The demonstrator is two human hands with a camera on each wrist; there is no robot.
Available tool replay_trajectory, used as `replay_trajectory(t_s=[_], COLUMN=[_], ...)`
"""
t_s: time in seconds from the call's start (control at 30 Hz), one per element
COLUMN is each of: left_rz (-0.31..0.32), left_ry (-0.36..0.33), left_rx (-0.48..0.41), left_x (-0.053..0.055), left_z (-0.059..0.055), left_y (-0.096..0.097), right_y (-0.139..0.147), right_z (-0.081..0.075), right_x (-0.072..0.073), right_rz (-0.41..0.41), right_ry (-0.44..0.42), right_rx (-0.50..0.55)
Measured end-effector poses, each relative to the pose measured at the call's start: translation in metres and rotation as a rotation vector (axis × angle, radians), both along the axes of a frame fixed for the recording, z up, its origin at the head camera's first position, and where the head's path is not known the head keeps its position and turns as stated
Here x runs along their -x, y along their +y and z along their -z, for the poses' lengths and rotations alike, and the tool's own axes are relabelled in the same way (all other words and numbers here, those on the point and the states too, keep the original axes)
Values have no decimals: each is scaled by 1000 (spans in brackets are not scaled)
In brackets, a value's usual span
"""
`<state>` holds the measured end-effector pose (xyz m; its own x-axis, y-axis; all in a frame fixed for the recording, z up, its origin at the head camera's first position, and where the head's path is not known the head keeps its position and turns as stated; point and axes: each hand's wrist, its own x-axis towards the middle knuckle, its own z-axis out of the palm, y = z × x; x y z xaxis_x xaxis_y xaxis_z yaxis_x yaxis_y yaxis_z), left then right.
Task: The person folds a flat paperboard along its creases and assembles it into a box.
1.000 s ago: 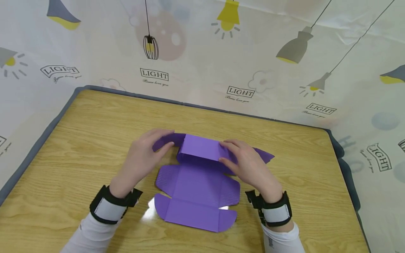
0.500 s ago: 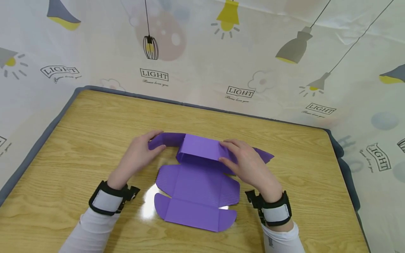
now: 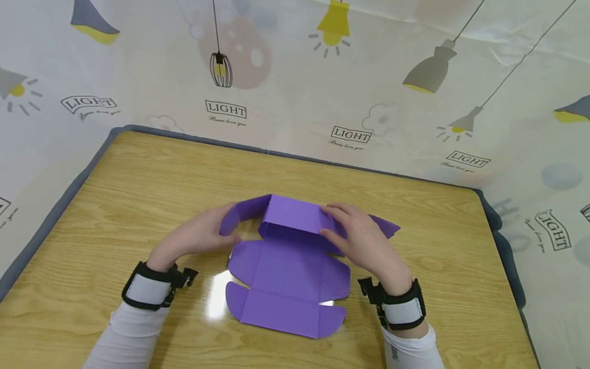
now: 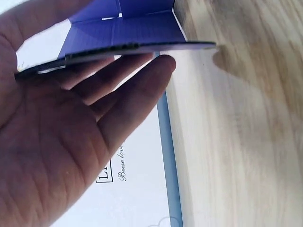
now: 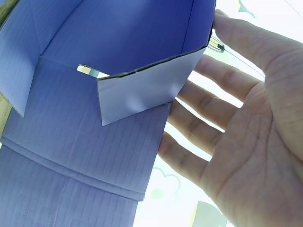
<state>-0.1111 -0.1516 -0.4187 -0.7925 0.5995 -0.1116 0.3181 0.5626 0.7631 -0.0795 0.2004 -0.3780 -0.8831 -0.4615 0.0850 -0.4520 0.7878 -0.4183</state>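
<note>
A purple cardboard box blank point(image 3: 290, 271), partly folded, lies on the table. Its far end is raised into a wall with a folded-over panel point(image 3: 295, 212). At that wall's left end, a long side flap point(image 3: 249, 209) bends toward the near side. My left hand point(image 3: 198, 233) has its fingers behind this flap and touches it; the left wrist view shows the thumb apart from the card, on the other side. My right hand point(image 3: 361, 236) grips the folded panel's right part, thumb on the front edge and fingers over the top and back. A right flap point(image 3: 386, 226) sticks out behind it.
The wooden table point(image 3: 138, 169) surrounds the blank on all sides. A pale lamp-print sheet point(image 3: 286, 113) stands behind and beside it, with a dark blue edging point(image 3: 265, 150) along the table's border. Smaller flaps point(image 3: 335, 277) spread from the blank's near sides.
My left hand has moved down and slightly left, bending the left flap toward the near side. My right hand and the raised panel have stayed where they were.
</note>
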Motion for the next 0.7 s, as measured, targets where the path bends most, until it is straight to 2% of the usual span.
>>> replay_trajectory(t_s=[0.27,0.43,0.6,0.7], left_rz=[165,144,102,66], left_ry=[-89,-73,-3,48], left_rx=[-77,-59,-85,-57], left_x=[2,3,2,0], left_z=[5,9,14,16], left_y=[-14,-12,-1,4], right_y=[1,1,1,1], right_z=[0,1,2,1], right_x=[0,0,0,1], right_rz=[-6,-1,-1,5], right_ry=[11,12,17,13], right_rx=[5,4,3,1])
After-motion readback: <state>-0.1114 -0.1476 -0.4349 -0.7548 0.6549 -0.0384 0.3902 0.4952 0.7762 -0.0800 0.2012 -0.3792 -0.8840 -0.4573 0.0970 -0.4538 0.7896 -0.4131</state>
